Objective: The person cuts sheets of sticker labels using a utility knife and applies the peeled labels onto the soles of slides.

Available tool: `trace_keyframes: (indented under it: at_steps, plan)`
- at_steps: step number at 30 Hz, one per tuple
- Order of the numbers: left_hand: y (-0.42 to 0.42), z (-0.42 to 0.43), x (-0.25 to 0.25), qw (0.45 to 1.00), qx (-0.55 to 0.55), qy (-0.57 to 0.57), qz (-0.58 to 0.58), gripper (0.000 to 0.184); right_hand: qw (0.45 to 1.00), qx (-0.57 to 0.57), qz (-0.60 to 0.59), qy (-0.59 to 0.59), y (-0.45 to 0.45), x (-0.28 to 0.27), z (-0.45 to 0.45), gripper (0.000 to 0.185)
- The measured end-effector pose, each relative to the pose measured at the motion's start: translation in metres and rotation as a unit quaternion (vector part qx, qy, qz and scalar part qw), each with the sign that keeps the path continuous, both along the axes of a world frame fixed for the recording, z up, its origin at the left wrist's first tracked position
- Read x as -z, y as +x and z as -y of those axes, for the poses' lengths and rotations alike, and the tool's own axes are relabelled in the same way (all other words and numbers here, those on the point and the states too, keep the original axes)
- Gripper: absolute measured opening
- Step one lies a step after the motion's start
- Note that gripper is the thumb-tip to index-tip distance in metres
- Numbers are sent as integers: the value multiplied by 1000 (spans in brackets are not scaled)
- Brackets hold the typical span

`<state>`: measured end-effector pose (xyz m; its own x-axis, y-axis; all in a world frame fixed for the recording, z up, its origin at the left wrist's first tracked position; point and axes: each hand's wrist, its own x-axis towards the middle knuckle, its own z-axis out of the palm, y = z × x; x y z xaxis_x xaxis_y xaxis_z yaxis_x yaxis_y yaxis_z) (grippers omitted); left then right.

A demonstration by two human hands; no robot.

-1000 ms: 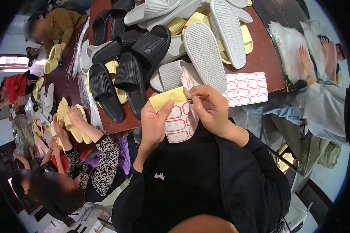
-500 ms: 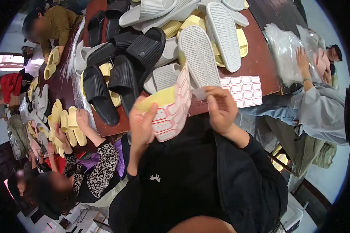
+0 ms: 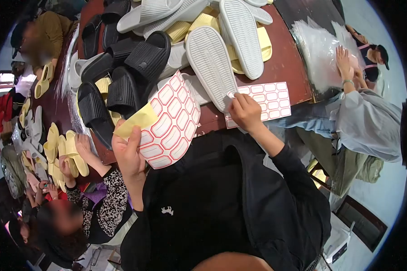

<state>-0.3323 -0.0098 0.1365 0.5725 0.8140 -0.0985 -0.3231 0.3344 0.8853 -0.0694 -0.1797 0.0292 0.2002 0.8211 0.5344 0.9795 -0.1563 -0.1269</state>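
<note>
My left hand (image 3: 130, 151) grips a sheet of red-bordered white labels (image 3: 174, 122) by its left edge. A yellow strip (image 3: 138, 123) shows under my thumb, and the sheet bows upward. My right hand (image 3: 245, 110) is closed in a pinch at the heel end of an upturned light-grey slipper (image 3: 210, 63), whose ribbed sole faces me. A small pale piece (image 3: 231, 95) shows at these fingertips; its exact kind is unclear. Beneath and beside that hand, a second label sheet (image 3: 271, 100) lies flat on the table, partly covered by the hand.
Black slippers (image 3: 122, 88), more grey ones (image 3: 244, 38) and yellow ones (image 3: 264, 45) are heaped on the red-brown table (image 3: 289, 49). Clear plastic bags (image 3: 316, 54) lie at the right under a co-worker's hand (image 3: 343, 63). At the left, another person handles yellow slippers (image 3: 70, 147).
My right hand has come down onto the grey slipper's heel with the small pale piece. My left hand has moved left, and its label sheet has opened out flatter toward me.
</note>
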Motion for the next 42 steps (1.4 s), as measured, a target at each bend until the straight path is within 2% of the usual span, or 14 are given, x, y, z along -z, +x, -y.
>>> trace_keyframes:
  at_steps: [7, 11, 12, 14, 15, 17, 20, 28, 34, 37, 42]
  plan:
    - [5, 2, 4, 1000, 12, -14, 0, 17, 998, 22, -16, -49, -16, 21, -10, 18]
    - [17, 8, -8, 999, 12, -30, -15, 11, 994, 16, -109, 16, -25, -27, -11, 16]
    - [20, 10, -10, 999, 18, -43, -15, 10, 967, -7, -250, 39, -30, -48, -16, 16]
    - [22, 11, -6, 998, 40, -37, -24, 10, 854, -50, -511, 85, -42, -84, -27, 18]
    - [24, 12, -3, 997, 61, -32, -29, 11, 854, -48, -511, 89, -47, -95, -34, 18]
    - [31, 15, -5, 996, 85, -24, -33, 12, 860, -133, -487, 72, -54, -109, -46, 20]
    - [43, 25, -21, 993, 100, -2, -63, 14, 837, -136, -527, 56, -58, -109, -51, 20]
    - [45, 26, -16, 981, 155, 47, -105, 14, 755, -102, -647, 12, -43, -112, -38, 13]
    - [61, 31, -19, 976, 182, 38, -111, 15, 710, -101, -697, 2, -30, -114, -29, 10]
    - [72, 34, -20, 977, 180, 34, -106, 16, 585, -107, -804, 8, -21, -104, -28, 10]
    - [86, 34, -10, 991, 107, -7, -79, 16, 545, -100, -829, 71, -10, -92, -25, 10]
